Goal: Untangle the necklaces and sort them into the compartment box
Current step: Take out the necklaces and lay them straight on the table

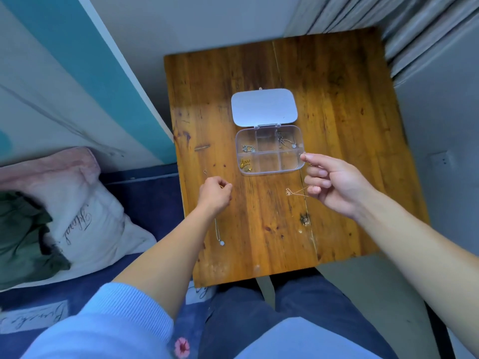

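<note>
A clear compartment box (300, 167) lies open on the wooden table (337, 112), its white lid (263, 107) folded back. A gold chain (245, 164) fills the front-left compartment, a silver chain (248, 148) the back-left, another silver necklace (285, 141) the back-right. My right hand (334, 183) pinches a thin rose-gold necklace at the box's right edge; its pendant (288, 192) dangles below the fingers. My left hand (215, 193) is closed on a thin silver necklace, whose round pendant (222, 242) hangs under my wrist and whose clasp end (205, 172) shows above the hand.
A dark knot (304, 218) marks the table near the front. A white pillow (85, 224) and green cloth (23, 237) lie on a blue bed at left. Grey curtains (427, 35) hang at back right. My knees (259, 320) are under the table's front edge.
</note>
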The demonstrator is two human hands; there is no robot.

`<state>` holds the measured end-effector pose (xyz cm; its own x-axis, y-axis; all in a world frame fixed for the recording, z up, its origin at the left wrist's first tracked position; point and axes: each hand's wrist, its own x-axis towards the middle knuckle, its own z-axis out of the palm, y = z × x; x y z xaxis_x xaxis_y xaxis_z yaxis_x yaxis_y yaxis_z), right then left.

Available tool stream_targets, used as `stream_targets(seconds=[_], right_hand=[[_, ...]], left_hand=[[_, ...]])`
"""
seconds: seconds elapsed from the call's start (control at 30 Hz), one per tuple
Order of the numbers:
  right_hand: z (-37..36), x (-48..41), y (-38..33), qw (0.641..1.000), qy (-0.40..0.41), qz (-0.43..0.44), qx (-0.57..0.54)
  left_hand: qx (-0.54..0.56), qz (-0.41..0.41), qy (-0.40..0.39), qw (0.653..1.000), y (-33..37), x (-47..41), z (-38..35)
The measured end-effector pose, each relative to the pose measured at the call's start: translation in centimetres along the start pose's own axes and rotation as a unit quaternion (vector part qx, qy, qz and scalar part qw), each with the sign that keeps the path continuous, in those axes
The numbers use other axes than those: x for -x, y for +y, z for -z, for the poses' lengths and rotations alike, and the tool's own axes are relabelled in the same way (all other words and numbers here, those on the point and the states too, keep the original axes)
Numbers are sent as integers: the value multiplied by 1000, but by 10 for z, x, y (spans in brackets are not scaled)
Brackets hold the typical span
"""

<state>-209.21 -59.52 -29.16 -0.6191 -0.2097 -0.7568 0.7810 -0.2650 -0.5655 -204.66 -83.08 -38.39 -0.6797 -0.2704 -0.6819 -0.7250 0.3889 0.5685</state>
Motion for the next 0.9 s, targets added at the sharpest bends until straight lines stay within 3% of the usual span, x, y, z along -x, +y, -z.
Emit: stream_targets(seconds=[0.17,0.47,0.7,0.9], right_hand=[[-2,9,22,1000,4,8,-18],[35,-48,73,989,111,-36,87],[79,-88,65,961,184,34,205],[91,-98,63,926,208,163,268]], left_hand=[[-24,-14,-33,999,-13,11,-7],[-115,-50,-67,990,-41,13,-70],[-216,-176,-5,961,-39,22,-135],[-260,-194,52,945,-56,34,-149]])
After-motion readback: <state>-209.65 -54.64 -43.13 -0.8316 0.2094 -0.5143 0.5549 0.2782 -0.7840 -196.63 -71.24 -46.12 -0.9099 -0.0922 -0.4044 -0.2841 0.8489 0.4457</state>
